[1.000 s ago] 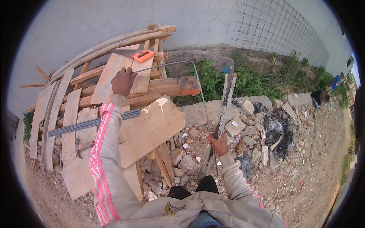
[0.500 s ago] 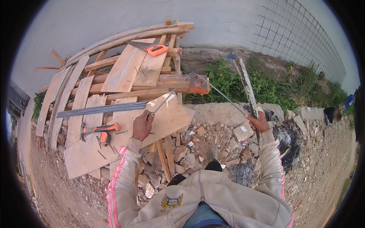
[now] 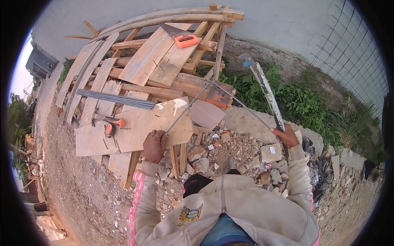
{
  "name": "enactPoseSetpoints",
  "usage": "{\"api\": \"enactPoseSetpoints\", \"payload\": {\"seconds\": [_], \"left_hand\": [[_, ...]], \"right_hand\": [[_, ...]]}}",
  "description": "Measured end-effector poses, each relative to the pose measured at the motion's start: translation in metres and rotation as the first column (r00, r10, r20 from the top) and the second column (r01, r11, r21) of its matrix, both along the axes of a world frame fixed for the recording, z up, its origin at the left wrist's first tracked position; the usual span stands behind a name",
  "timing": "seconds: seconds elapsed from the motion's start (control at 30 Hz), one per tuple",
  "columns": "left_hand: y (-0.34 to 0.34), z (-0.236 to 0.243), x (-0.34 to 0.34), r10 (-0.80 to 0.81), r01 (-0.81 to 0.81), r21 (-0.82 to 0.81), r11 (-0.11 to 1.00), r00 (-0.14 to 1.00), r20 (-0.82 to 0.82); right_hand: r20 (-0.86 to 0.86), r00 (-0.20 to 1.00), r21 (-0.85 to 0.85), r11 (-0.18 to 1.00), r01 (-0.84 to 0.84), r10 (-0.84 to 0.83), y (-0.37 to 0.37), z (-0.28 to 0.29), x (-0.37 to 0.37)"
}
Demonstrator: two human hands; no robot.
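A thin steel rod [image 3: 184, 112], bent into a wide inverted V, spans between my hands. My left hand [image 3: 155, 146] is closed around its left end, above the wide board. The right end lies in the fingers of my right hand [image 3: 287, 136], which also grips a long white-flecked metal bar [image 3: 269, 92] with a blue notched head pointing away from me. The rod's bend is beside a rusty orange metal plate [image 3: 220, 96] on a thick timber. Whether the rod touches the plate I cannot tell.
On the wooden workbench [image 3: 135, 117] lie a bundle of straight rods [image 3: 115, 99], a claw hammer [image 3: 108, 119], a tape measure [image 3: 110, 130], loose nails and an orange-handled saw [image 3: 184, 40]. Rubble [image 3: 230, 153] covers the ground. Wire mesh [image 3: 353, 53] leans against the wall.
My view has turned, so the bench appears shifted right and upward. Both hands keep their hold on the bent rod, and the right one still grips the bar.
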State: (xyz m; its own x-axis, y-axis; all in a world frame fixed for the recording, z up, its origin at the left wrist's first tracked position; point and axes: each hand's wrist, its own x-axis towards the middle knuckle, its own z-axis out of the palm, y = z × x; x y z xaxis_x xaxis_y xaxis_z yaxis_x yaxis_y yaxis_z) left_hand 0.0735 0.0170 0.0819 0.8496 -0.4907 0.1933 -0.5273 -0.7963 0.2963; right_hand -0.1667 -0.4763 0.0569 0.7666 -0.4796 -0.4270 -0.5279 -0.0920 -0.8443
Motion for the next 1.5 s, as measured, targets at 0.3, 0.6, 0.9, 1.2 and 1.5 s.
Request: {"api": "enactPoseSetpoints", "payload": {"seconds": [0.3,0.6,0.9,1.2,1.5], "left_hand": [[-0.092,0.018,0.009,-0.025,0.028,-0.206,0.978,1.000,0.016],[-0.219,-0.040,0.085,0.064,-0.080,-0.237,0.968,0.995,-0.074],[-0.228,-0.044,0.086,0.011,-0.019,-0.307,0.952,1.000,-0.027],[-0.227,-0.049,0.089,0.030,-0.049,-0.272,0.961,0.997,-0.073],[-0.229,-0.049,0.085,0.054,-0.069,-0.269,0.961,0.997,-0.063]], "right_hand": [[-0.084,0.995,0.113,0.993,-0.041,0.051,-0.021,0.018,0.007],[-0.039,0.989,0.175,0.976,-0.132,0.141,-0.046,-0.002,0.023],[0.026,0.997,0.071,0.995,-0.070,0.068,-0.016,0.004,0.009],[-0.007,0.986,-0.554,0.821,-0.141,0.164,-0.082,0.012,0.005],[-0.225,0.897,-0.796,0.459,-0.394,0.381,-0.158,-0.017,0.021]]}}
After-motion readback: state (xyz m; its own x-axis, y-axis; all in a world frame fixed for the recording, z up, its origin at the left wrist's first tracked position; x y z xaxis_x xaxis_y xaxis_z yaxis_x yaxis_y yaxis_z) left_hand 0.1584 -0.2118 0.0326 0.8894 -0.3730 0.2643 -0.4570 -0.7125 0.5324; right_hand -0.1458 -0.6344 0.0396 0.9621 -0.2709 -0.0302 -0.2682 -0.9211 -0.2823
